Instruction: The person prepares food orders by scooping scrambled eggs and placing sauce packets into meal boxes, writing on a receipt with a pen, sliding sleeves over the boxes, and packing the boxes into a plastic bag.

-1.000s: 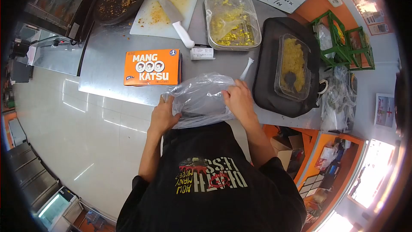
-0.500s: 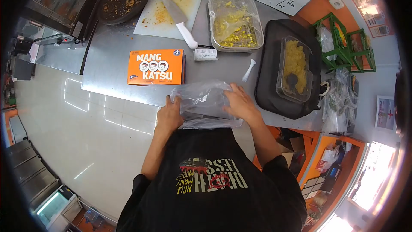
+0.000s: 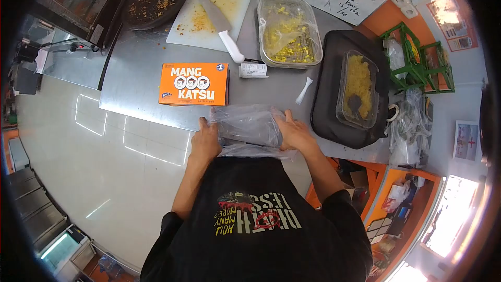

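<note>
A clear plastic bag (image 3: pixel 245 122) is stretched between my two hands at the front edge of the steel counter. My left hand (image 3: pixel 207 140) is closed on the bag's left side, and my right hand (image 3: pixel 293 133) grips its right side. Just beyond the bag, to the left, an orange "Mang Katsu" box (image 3: pixel 193 84) sits on the counter. A printed receipt (image 3: pixel 253 70) lies behind the bag. To the right of the receipt is a small twisted white strip (image 3: pixel 304 90).
At the back are a dark pan (image 3: pixel 155 3), a cutting board (image 3: pixel 182 26) with a knife (image 3: pixel 215 14) on it, and a tray of yellow bits (image 3: pixel 289 31). A black lid-like board (image 3: pixel 334 47) at right bears a container of yellow food (image 3: pixel 359 89). Green racks (image 3: pixel 417 62) stand beyond.
The bag's upper edge has dropped and lies flatter between my hands. Both hands have shifted only slightly and keep their hold. The camera view has moved a little.
</note>
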`<state>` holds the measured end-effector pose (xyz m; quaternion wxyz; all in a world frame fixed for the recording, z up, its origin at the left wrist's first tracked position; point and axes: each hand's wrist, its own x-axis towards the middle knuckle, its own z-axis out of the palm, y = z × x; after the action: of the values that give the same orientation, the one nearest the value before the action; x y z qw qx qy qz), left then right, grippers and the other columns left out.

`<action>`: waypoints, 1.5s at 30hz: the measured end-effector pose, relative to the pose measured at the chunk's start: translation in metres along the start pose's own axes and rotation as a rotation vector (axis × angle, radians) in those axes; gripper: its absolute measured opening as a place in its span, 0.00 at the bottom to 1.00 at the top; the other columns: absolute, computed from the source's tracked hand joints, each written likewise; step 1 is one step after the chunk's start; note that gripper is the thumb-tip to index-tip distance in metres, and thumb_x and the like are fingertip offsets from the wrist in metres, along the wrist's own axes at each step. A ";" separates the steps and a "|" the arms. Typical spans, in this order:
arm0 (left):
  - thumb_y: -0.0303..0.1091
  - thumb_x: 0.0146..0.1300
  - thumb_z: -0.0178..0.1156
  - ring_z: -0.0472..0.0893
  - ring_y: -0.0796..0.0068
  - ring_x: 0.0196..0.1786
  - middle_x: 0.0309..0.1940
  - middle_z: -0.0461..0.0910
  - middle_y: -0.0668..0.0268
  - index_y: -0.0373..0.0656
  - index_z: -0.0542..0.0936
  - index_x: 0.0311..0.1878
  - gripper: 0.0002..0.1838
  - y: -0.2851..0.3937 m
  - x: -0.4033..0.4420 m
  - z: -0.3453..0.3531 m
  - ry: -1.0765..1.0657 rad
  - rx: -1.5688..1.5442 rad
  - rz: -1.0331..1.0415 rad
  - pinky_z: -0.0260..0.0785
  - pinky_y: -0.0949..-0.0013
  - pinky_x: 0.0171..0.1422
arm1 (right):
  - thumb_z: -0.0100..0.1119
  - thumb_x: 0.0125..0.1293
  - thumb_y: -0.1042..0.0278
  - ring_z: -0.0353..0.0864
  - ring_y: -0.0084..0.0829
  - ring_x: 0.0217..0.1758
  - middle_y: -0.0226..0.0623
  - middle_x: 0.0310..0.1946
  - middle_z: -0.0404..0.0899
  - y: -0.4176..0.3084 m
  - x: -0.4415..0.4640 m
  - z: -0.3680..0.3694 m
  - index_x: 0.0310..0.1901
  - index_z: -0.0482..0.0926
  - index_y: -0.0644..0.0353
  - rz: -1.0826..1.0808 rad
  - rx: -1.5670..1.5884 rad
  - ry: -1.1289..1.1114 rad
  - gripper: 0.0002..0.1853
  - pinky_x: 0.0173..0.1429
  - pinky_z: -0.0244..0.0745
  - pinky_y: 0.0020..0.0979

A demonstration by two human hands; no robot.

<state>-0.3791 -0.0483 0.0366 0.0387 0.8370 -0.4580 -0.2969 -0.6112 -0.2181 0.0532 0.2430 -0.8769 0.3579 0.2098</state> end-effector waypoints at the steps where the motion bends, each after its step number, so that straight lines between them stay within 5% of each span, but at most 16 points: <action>1: 0.20 0.52 0.60 0.83 0.32 0.47 0.61 0.67 0.32 0.35 0.74 0.59 0.27 0.000 0.000 -0.005 -0.038 0.000 0.007 0.79 0.43 0.55 | 0.74 0.50 0.76 0.82 0.53 0.56 0.48 0.62 0.69 0.003 0.002 0.001 0.72 0.68 0.47 -0.052 0.051 0.048 0.45 0.60 0.78 0.46; 3: 0.20 0.52 0.59 0.82 0.29 0.49 0.63 0.67 0.31 0.40 0.70 0.69 0.35 -0.003 0.002 -0.013 -0.122 0.003 0.028 0.77 0.40 0.57 | 0.71 0.54 0.74 0.80 0.51 0.58 0.48 0.58 0.72 0.009 0.010 0.001 0.67 0.74 0.51 -0.143 0.160 0.160 0.35 0.61 0.78 0.43; 7: 0.23 0.55 0.58 0.82 0.31 0.51 0.65 0.66 0.30 0.44 0.76 0.66 0.30 -0.027 0.014 0.011 0.009 -0.124 0.270 0.78 0.41 0.59 | 0.61 0.62 0.74 0.80 0.51 0.56 0.47 0.54 0.76 0.002 0.018 -0.001 0.57 0.82 0.56 -0.109 0.217 0.144 0.20 0.59 0.79 0.45; 9: 0.24 0.57 0.58 0.83 0.32 0.51 0.65 0.66 0.30 0.46 0.79 0.63 0.27 -0.034 0.022 0.017 0.031 -0.072 0.346 0.78 0.42 0.59 | 0.60 0.62 0.75 0.81 0.52 0.54 0.46 0.55 0.75 0.003 0.018 0.012 0.59 0.80 0.57 -0.059 0.042 0.290 0.22 0.56 0.79 0.47; 13: 0.28 0.59 0.60 0.83 0.31 0.49 0.61 0.69 0.33 0.40 0.81 0.58 0.21 -0.022 0.014 0.002 -0.039 -0.057 0.139 0.79 0.42 0.56 | 0.62 0.64 0.72 0.82 0.51 0.48 0.47 0.54 0.73 0.004 0.012 0.018 0.56 0.79 0.64 0.031 -0.077 0.480 0.18 0.54 0.81 0.48; 17: 0.34 0.57 0.69 0.84 0.33 0.46 0.58 0.69 0.37 0.36 0.81 0.55 0.22 -0.006 0.006 -0.003 0.012 0.002 0.101 0.81 0.44 0.52 | 0.68 0.59 0.68 0.83 0.54 0.54 0.54 0.59 0.73 -0.008 -0.003 -0.012 0.65 0.75 0.63 0.172 -0.005 0.034 0.30 0.59 0.80 0.49; 25: 0.39 0.47 0.79 0.85 0.37 0.46 0.60 0.66 0.40 0.39 0.77 0.59 0.35 -0.009 0.015 0.009 -0.035 0.083 0.001 0.82 0.45 0.50 | 0.77 0.50 0.60 0.80 0.54 0.59 0.50 0.58 0.73 0.006 -0.006 0.001 0.61 0.81 0.53 0.150 -0.186 -0.118 0.33 0.62 0.77 0.48; 29: 0.37 0.45 0.80 0.85 0.37 0.47 0.62 0.66 0.39 0.45 0.71 0.67 0.44 -0.015 0.013 0.009 -0.056 0.095 0.034 0.82 0.45 0.51 | 0.76 0.53 0.59 0.73 0.54 0.67 0.48 0.60 0.75 0.004 -0.017 -0.049 0.64 0.81 0.47 -0.286 0.068 0.049 0.33 0.69 0.70 0.48; 33: 0.35 0.46 0.77 0.84 0.35 0.49 0.66 0.63 0.34 0.51 0.66 0.73 0.48 -0.016 0.016 0.006 -0.165 0.091 0.041 0.82 0.45 0.54 | 0.80 0.48 0.53 0.69 0.55 0.69 0.49 0.68 0.71 -0.067 0.013 -0.098 0.67 0.78 0.46 -0.498 0.163 0.576 0.41 0.74 0.63 0.47; 35: 0.32 0.47 0.75 0.83 0.33 0.51 0.68 0.60 0.31 0.51 0.66 0.74 0.47 -0.013 0.010 -0.007 -0.189 0.043 0.124 0.81 0.45 0.56 | 0.81 0.44 0.53 0.65 0.52 0.73 0.47 0.71 0.67 -0.121 0.053 -0.093 0.73 0.71 0.43 -0.566 0.263 0.593 0.50 0.73 0.60 0.58; 37: 0.29 0.48 0.72 0.83 0.33 0.52 0.69 0.59 0.29 0.52 0.65 0.74 0.47 -0.014 0.010 -0.015 -0.205 -0.021 0.237 0.80 0.46 0.59 | 0.84 0.41 0.52 0.62 0.49 0.75 0.42 0.75 0.62 -0.170 0.086 -0.078 0.78 0.60 0.43 -0.471 -0.067 0.524 0.60 0.70 0.61 0.65; 40: 0.26 0.49 0.69 0.81 0.35 0.56 0.69 0.59 0.26 0.51 0.63 0.76 0.47 -0.027 0.011 -0.021 -0.262 -0.136 0.348 0.77 0.47 0.64 | 0.84 0.37 0.57 0.59 0.48 0.75 0.38 0.75 0.62 -0.197 0.119 -0.062 0.79 0.59 0.40 -0.310 -0.121 0.410 0.63 0.67 0.62 0.68; 45: 0.27 0.50 0.68 0.68 0.41 0.74 0.73 0.61 0.33 0.46 0.62 0.77 0.47 -0.033 0.017 -0.019 -0.212 -0.215 0.351 0.67 0.50 0.76 | 0.81 0.36 0.61 0.62 0.50 0.73 0.41 0.73 0.62 -0.168 0.086 -0.087 0.79 0.59 0.41 -0.341 0.191 0.278 0.63 0.71 0.64 0.61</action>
<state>-0.3376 -0.0468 0.0326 0.1305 0.6996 -0.5638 -0.4191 -0.4150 -0.2082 0.1217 0.3048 -0.9181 0.2530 0.0083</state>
